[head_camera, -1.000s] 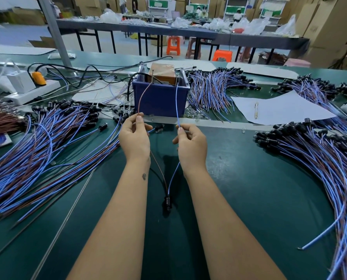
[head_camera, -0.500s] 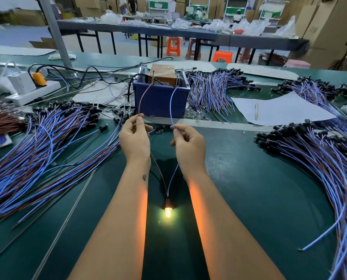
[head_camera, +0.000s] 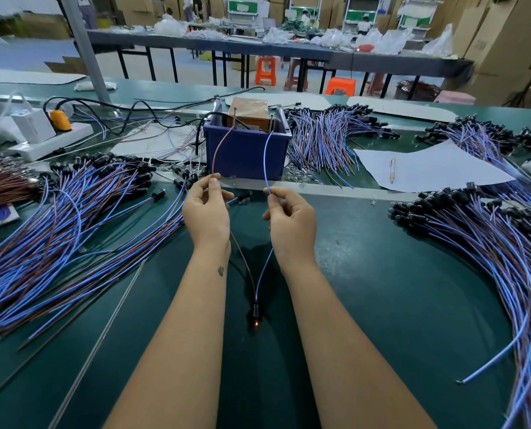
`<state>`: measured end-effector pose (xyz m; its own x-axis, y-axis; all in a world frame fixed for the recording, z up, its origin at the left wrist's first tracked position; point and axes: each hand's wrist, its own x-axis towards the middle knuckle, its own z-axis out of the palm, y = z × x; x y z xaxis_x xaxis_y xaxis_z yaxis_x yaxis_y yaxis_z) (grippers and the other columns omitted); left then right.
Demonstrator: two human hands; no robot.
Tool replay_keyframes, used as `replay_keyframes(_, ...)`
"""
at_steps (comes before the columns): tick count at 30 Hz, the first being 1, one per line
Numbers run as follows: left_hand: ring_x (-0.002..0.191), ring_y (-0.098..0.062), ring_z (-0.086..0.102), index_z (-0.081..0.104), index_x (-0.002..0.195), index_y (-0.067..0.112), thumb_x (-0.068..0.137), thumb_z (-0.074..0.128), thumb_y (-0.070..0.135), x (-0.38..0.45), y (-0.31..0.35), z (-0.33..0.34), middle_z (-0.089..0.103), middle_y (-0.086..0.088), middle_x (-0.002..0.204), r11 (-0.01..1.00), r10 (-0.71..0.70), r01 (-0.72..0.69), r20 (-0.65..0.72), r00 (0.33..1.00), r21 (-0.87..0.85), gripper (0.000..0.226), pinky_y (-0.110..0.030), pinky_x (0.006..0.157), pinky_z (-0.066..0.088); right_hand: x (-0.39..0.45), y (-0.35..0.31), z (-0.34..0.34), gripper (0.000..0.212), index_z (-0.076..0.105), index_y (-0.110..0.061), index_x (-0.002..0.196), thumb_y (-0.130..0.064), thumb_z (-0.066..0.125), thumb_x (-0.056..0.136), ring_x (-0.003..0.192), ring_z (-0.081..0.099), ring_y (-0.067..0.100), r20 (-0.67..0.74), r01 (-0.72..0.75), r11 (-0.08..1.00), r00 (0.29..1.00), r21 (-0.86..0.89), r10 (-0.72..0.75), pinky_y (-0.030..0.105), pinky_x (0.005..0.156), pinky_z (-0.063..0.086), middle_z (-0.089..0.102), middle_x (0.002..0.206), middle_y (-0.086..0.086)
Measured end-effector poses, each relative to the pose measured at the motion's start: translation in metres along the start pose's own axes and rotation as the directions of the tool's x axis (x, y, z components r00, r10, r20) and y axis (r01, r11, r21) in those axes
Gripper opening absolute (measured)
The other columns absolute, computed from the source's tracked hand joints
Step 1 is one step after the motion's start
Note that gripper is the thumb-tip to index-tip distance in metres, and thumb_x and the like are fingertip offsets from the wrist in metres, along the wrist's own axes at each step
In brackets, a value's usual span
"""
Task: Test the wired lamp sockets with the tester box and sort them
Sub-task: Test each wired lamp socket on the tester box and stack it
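Workshop: long grey table, orange stools, cartons.

The tester box stood on the tabletop just beyond the fingers, with the lamp socket lying nearer, between the forearms. Wired-socket heaps lay left of the fingers and others right, a paper sheet beyond those.

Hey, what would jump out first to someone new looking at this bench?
Both hands, left hand and right hand, pinch one socket's wires up toward the blue tester box at centre. Its bulb glows faintly between the forearms. Wired socket heaps sprawl on either side.
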<state>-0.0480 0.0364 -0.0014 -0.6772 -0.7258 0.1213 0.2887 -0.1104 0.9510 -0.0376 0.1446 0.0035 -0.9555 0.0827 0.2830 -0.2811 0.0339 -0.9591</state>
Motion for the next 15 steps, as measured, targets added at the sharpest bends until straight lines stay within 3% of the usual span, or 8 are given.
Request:
replay_keyframes(8,0.059,-0.005,0.055,0.065,0.094,0.026,0.101,0.049,0.020,-0.0012,0.0018,-0.0007,0.063,0.005,0.066,1.000,-0.005,0.005,-0.001,1.000,0.000,0.018,-0.021,0.060,0.043,-0.0014,-0.0017,-0.0010,0.018,0.068,-0.017,0.103,-0.010,0.053,0.099,0.061,0.051,0.010,-0.044,0.036,0.999,0.998,0.001,-0.036,0.022,0.055,0.043,0.055,0.064,-0.004)
replay_keyframes(15,0.061,-0.005,0.057,0.065,0.094,0.026,0.101,0.049,0.019,-0.0021,0.0017,-0.0010,0.062,0.007,0.065,1.000,-0.005,0.005,0.002,1.000,-0.015,0.019,-0.021,0.059,0.043,-0.0012,-0.0006,-0.0015,0.018,0.069,-0.014,0.104,-0.009,0.052,0.099,0.058,0.049,0.008,-0.052,0.052,0.999,0.997,0.009,-0.052,0.017,0.052,0.038,0.055,0.065,-0.004)
